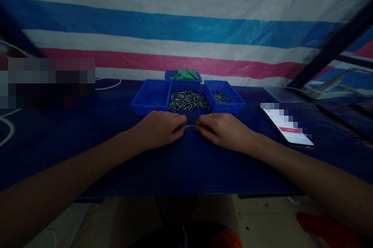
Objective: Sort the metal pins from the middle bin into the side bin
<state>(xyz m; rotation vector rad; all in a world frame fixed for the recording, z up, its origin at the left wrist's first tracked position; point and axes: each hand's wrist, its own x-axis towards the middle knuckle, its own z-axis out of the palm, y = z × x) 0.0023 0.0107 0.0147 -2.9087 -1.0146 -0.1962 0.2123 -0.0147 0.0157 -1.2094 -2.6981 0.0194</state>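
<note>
A thin metal pin [190, 125] spans the small gap between my hands, low over the blue table. Its left end is pinched by the thumb and fingers of my left hand [166, 127]; the fingers cover that end. My right hand [223, 129] pinches the other end, which is also hidden. Just beyond the hands lies a loose pile of similar metal pins [188, 101]. A blue bin [150, 94] stands left of the pile, with a thin metal piece inside near its front. On the right, another blue bin [229, 102] holds small metal pieces [220, 97].
Behind the pile, a third blue bin [183, 84] contains green plastic pieces [187, 73]. A phone [287, 125] with a lit screen lies on the blue table [186, 170] to the right. White cable [109, 85] runs at the left. A striped sheet [186, 26] hangs behind.
</note>
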